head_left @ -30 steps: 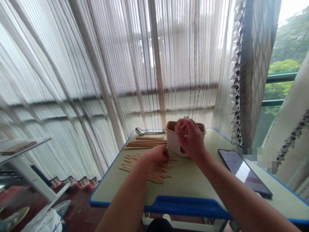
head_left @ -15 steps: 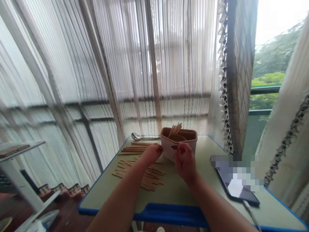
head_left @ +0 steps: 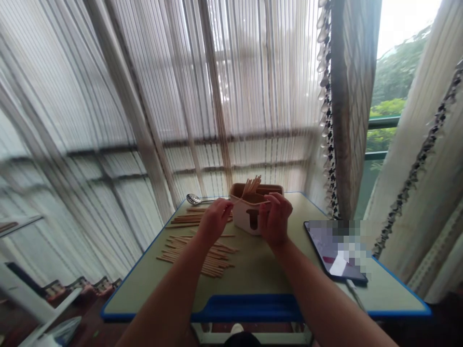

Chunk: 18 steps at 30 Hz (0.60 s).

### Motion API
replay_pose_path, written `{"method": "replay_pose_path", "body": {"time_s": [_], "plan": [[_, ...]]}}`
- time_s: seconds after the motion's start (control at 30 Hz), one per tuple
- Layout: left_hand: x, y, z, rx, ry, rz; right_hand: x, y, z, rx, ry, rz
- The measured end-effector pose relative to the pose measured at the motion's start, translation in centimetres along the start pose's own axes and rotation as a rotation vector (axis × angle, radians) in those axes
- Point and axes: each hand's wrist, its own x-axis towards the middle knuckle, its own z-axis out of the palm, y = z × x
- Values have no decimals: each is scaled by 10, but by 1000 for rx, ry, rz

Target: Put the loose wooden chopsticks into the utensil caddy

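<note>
Both bare hands of a person met at the front rim of a white, brown-lined container (head_left: 240, 218), which stood upright at 12 o'clock on the tabletop (head_left: 260, 274), read from its middle; a bundle of sticks (head_left: 252, 185) rose at a tilt from the left part of its opening, lower ends hidden inside.

The left hand (head_left: 212, 222), at 11 o'clock, had its fingertips drawn together just beside the container's near left corner; the right hand (head_left: 277, 219), at 1 o'clock, curled its fingers by the rim; whether either grip was clamped on a stick, or one stick spanned both, could not be told.

Loose pale sticks (head_left: 217, 265) lay fanned at 9 o'clock, partly behind the left forearm; darker sticks (head_left: 184, 221) lay roughly side by side at 10, and a slotted metal spoon (head_left: 193, 198) lay beyond them at 11; a phone (head_left: 336, 255) rested at 3, a cable (head_left: 356, 291) at its near end.

The step in hand appeared to be fine fingertip work at the container's mouth; the next move seemed to call for a steady pinch, clear of the leaning bundle.
</note>
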Motion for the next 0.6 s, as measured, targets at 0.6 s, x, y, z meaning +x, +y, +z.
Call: {"method": "replay_pose_path", "body": {"time_s": [0.6], "plan": [[93, -9, -17, -498, 906, -348, -22, -26, 24, 359, -1136, -48]]}}
